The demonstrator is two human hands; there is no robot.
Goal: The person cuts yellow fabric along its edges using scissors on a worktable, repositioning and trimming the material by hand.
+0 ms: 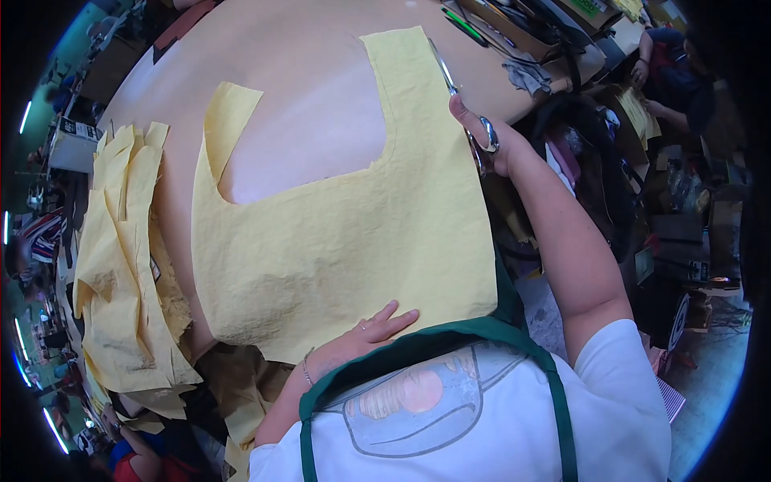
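A pale yellow fabric piece, cut like a bag with two straps, lies spread over the table's near edge. My left hand rests on its lower edge, fingers stretched out. At the fabric's right side, my right hand grips a pair of metal scissors, with the thumb through one handle ring. The blades point away from me along the right strap's outer edge. Part of the scissors is hidden by the hand and the fabric.
A pile of similar yellow pieces hangs over the table's left edge. Green pens and a grey rag lie at the back right of the table. A black bag is beside my right arm. Other people work at both sides.
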